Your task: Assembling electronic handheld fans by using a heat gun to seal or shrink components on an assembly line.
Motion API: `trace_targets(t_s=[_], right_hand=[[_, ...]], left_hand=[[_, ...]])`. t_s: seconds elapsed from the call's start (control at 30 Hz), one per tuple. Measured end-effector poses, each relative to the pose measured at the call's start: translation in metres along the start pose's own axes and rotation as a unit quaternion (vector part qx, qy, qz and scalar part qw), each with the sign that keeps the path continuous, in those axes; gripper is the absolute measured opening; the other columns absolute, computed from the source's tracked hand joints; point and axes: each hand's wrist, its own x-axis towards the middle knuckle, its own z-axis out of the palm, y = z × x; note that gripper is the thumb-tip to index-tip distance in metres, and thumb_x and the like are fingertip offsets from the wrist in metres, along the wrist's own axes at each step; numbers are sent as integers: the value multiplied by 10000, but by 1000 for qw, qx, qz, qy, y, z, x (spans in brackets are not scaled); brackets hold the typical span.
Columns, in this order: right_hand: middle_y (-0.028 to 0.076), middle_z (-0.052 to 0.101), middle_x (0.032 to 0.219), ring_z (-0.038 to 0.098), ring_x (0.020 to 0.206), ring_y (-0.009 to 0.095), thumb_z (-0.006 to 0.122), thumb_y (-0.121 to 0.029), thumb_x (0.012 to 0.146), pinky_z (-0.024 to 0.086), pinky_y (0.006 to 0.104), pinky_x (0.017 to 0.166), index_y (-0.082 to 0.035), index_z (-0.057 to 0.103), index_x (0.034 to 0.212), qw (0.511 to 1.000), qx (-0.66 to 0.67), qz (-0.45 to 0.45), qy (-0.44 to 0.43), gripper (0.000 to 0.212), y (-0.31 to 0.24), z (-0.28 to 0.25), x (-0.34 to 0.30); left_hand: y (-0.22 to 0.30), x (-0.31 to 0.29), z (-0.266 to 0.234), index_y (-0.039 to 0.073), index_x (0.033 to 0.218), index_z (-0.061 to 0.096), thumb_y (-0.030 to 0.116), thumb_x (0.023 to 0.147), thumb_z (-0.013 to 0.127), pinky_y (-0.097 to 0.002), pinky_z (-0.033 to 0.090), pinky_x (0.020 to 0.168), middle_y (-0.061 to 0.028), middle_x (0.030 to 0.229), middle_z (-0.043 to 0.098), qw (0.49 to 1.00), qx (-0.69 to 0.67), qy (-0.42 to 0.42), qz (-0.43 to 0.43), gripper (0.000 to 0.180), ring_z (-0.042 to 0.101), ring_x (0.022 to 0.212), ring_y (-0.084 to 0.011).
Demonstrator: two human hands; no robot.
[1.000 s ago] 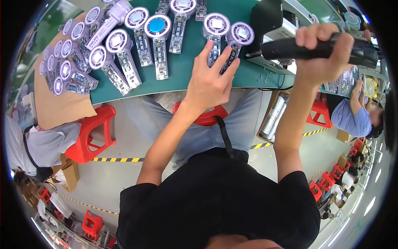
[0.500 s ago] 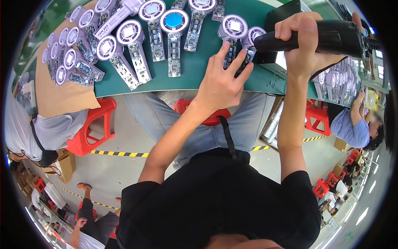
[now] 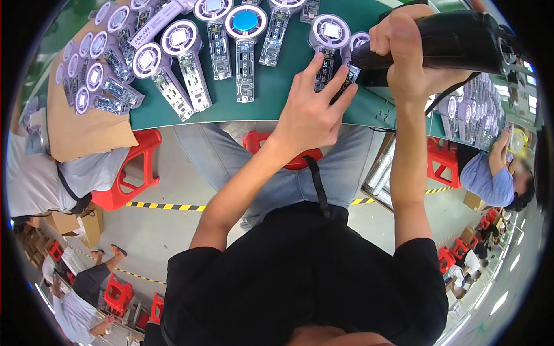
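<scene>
My left hand [image 3: 311, 115] lies with fingers stretched and spread over the handles of two opened purple handheld fans. One fan [image 3: 330, 32] has its bare circuit board between my index and middle fingers. The other fan [image 3: 359, 40] is partly hidden by the tool, its board [image 3: 350, 78] under my fingertips. My thumb is hidden. My right hand [image 3: 412, 63] is wrapped round a black corded electric screwdriver [image 3: 456, 43], held sideways. Its tapered nose points left, at the second fan's handle; the bit's contact cannot be made out.
Several opened fans, one with a blue disc [image 3: 245, 21], lie on the green table [image 3: 161, 109]. More lie on cardboard [image 3: 75, 132] at left and on the right. Small dark bits [image 3: 384, 117] lie near the front edge. Co-workers sit on both sides; a red stool [image 3: 130, 173] stands left.
My right hand and the screwdriver have shifted slightly left. My left hand stays spread over the same two fans. At lower left, a person in the background has moved.
</scene>
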Motion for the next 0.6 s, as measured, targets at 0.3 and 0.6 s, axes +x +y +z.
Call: trace_targets(t_s=[0.3,0.6], right_hand=[[116,531,606,513,458,169,551,40,887,515,347,493,-68,107,1363,991,61,-92,-75,659,26,-17,14],[87,526,587,540,558,232,432,-592,917,467,393,573,-60,586,778,978,197,-62,-11,571,-7,-121,27]], left_hand=[[-1,-1,-1,64,1074,687,87,613,673,-515,441,879,-146,1273,562,1000,1,8,3,461,418,1215,-501],[1,0,1,69,1067,685,63,625,662,-518,434,881,-147,1276,557,1000,14,6,10,442,428,1209,-488]])
